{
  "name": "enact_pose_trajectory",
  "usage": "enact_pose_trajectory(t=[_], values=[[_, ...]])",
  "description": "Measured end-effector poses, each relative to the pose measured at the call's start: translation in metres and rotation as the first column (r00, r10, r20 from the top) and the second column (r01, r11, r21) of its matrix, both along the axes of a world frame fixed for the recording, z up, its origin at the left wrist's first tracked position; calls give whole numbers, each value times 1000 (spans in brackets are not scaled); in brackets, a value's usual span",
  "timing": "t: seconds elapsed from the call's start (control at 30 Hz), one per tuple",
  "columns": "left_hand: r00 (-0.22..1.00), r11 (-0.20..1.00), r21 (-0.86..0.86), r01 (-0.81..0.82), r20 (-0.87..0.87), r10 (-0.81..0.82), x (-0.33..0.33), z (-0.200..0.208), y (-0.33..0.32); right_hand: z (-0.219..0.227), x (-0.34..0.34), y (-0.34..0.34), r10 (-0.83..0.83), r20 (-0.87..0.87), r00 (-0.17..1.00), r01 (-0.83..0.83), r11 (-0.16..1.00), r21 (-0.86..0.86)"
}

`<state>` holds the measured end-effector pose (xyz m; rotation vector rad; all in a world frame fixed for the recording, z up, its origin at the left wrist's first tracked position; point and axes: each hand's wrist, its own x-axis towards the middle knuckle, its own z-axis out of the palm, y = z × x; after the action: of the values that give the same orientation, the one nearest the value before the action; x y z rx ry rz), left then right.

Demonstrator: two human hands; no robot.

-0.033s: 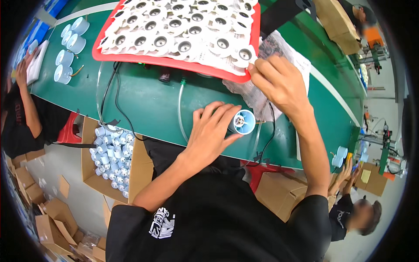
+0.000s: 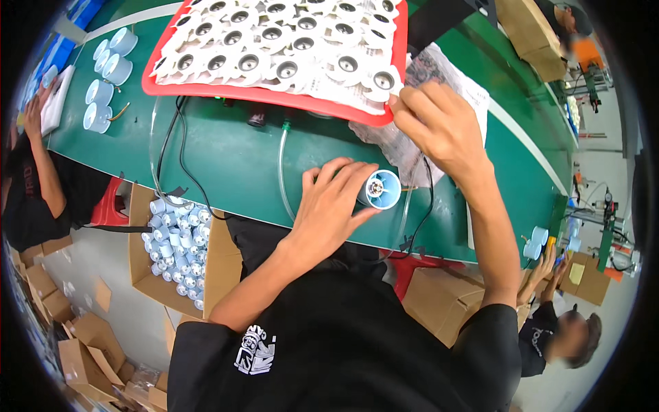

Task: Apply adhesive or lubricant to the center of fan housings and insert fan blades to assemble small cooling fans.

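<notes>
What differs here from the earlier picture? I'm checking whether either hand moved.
Nothing visibly changed. The left hand holds the pale blue tube on the green table as before, and the right hand is at the corner of the red tray, fingertips on a white part.

Left hand (image 2: 336,206) covering most of the light-blue cylinder (image 2: 382,189); only the open end showing, inner part too small to tell. Right hand (image 2: 439,127) hiding part of the clear plastic bag (image 2: 439,75) and the red tray (image 2: 274,96) corner; what the fingertips are pinching not being resolvable. Tray top running off the upper edge. Tabletop (image 2: 226,158) bending out of frame at both ends. Small white parts in the cardboard box (image 2: 171,247) blurring together. Neighbouring person's face being blurred.
</notes>
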<state>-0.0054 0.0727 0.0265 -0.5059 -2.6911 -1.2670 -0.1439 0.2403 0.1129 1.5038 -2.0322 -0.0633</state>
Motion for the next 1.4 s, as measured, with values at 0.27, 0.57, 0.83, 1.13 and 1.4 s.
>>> enact_pose_trajectory(t=[0.27, 0.57, 0.83, 1.13, 1.4], values=[[998, 1000, 19, -18, 65, 17, 0, 5, -7, -4, 5, 9, -52, 255, 966, 128, 948, -292], [998, 1000, 15, 25, 50, -26, -4, 1, -12, -8, 26, 22, -187, 390, 902, 317, 900, -300], [999, 1000, 3, 1, 36, -1, -1, 1, -11, -1, 7, 5, -145, 171, 975, 161, 983, -88], [999, 1000, 6, 4, 33, -5, -2, -3, -12, -9, -6, 11, 40, 128, 991, -5, 965, -263], [998, 999, 32, 24, 56, -26, -5, -4, -13, -34, 111, 21, 354, 915, -193, 845, 534, -28]])
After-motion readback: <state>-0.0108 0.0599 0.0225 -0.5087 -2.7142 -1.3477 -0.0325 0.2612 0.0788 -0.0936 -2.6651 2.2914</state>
